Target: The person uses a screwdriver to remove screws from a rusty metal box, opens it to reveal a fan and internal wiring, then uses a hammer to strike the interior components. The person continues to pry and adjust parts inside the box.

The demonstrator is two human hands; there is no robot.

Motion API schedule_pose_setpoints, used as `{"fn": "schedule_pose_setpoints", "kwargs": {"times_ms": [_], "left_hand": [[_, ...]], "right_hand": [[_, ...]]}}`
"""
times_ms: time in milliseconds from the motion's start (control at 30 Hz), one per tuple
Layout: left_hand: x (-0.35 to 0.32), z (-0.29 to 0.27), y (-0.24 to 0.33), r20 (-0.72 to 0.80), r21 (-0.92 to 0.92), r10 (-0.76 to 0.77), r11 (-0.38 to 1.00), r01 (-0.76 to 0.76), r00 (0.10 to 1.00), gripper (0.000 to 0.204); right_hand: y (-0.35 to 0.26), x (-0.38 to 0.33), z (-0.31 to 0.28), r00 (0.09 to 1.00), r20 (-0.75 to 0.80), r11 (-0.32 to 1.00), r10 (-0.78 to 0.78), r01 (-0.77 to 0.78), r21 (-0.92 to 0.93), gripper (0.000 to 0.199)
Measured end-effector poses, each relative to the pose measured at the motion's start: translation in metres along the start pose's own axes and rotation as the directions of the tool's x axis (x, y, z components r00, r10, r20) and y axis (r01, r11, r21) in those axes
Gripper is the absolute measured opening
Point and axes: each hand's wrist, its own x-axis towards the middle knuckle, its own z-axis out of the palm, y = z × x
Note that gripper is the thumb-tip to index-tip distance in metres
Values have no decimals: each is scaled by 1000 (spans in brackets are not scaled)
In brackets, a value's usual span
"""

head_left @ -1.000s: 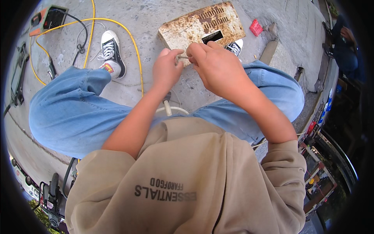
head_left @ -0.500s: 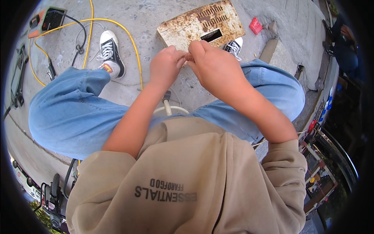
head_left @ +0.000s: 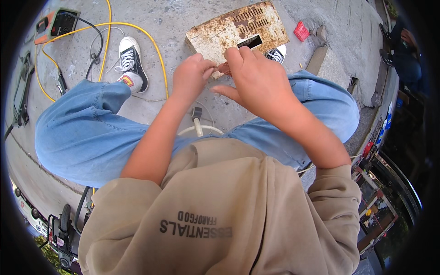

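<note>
You sit over a concrete floor (head_left: 183,27) with your knees apart, and a rusted metal panel (head_left: 220,34) with slots lies flat on it just ahead of your hands. A yellow cable (head_left: 158,50) loops past your left sneaker (head_left: 130,62), and a white tube with a dark tip (head_left: 197,121) shows between your legs.

As a judgement, the work on the small piece is mid-way: it is off the floor and held up between both hands, above the near edge of the panel, and nothing shows it fitted or set down anywhere.

Your right hand (head_left: 256,78) curls over that small reddish-brown piece (head_left: 224,68), fingers bent and thumb stretched left. Your left hand (head_left: 190,75) is closed, fingertips pinching its other end. The piece is mostly hidden, so its kind is unclear.
</note>
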Motion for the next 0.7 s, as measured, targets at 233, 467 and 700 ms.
{"fn": "schedule_pose_setpoints", "kwargs": {"times_ms": [233,467,700], "left_hand": [[0,0,-4,70,18,-121,993,120,990,22],[4,16,-28,177,-393,-553,719,573,814,20],[1,29,-35,195,-354,-524,751,558,829,34]], "right_hand": [[7,4,1,984,-43,985,-173,174,11,16],[8,2,-1,998,-61,1000,-14,14,7,14],[9,4,1,994,-13,994,-108,108,11,12]]}}
